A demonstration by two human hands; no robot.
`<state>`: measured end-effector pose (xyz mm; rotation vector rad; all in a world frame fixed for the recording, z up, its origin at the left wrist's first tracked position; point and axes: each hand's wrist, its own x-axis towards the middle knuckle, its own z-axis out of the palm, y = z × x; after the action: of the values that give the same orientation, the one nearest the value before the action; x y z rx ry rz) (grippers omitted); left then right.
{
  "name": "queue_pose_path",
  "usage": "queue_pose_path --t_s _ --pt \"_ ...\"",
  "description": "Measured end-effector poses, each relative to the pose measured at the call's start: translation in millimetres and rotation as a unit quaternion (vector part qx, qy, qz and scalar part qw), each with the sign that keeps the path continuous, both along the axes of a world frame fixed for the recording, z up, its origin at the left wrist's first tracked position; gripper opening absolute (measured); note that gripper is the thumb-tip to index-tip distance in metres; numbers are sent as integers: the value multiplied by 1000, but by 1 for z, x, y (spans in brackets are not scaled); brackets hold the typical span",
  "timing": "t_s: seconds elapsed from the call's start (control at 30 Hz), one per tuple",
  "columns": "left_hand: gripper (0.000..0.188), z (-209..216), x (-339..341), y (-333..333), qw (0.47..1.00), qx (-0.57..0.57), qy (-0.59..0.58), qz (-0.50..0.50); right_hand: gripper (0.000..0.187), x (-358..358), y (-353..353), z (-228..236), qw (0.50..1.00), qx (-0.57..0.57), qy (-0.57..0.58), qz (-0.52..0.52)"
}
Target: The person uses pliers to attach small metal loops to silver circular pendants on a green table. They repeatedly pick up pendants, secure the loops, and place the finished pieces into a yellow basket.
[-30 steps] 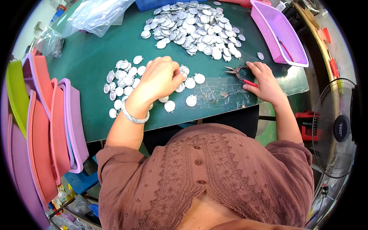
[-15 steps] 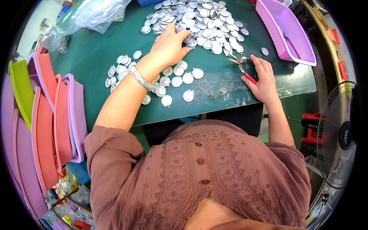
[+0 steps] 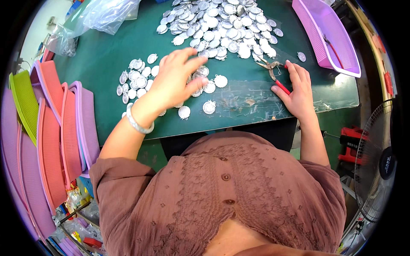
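My left hand (image 3: pixel 173 81), with a pale bangle (image 3: pixel 137 120) at its wrist, hovers over a small cluster of round silver medallions (image 3: pixel 209 107). Its fingers are spread, and I see nothing held in them; the palm side is hidden. My right hand (image 3: pixel 299 91) rests at the right of the table around the red handles of a pair of pliers (image 3: pixel 272 68), whose jaws point up and left. Beyond both hands lies a big heap of similar medallions (image 3: pixel 222 25). Another small group of medallions (image 3: pixel 137 79) sits left of my left hand.
On the green table (image 3: pixel 98 64), a purple plastic basket (image 3: pixel 318 47) at the far right holds a red-handled tool. One medallion (image 3: pixel 301 56) lies beside it. Clear plastic bags (image 3: pixel 109 15) are at the far left. Stacked coloured baskets (image 3: pixel 53 132) stand left, a fan (image 3: pixel 373 158) right.
My left hand has drawn back from the big heap, toward me and slightly left, over the small cluster. My right hand keeps its hold on the pliers, almost still.
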<state>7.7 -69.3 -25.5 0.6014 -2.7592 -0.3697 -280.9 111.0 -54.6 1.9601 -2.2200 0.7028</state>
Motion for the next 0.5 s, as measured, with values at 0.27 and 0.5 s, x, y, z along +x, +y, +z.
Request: queue_pose_path --t_s 0.27,0.5 --pt "56 -2 27 32 998 7 -60 24 69 -1 -2 6 998 27 57 -7" --pt "65 0 40 45 997 6 -54 52 60 40 -16 29 990 -10 -2 141"
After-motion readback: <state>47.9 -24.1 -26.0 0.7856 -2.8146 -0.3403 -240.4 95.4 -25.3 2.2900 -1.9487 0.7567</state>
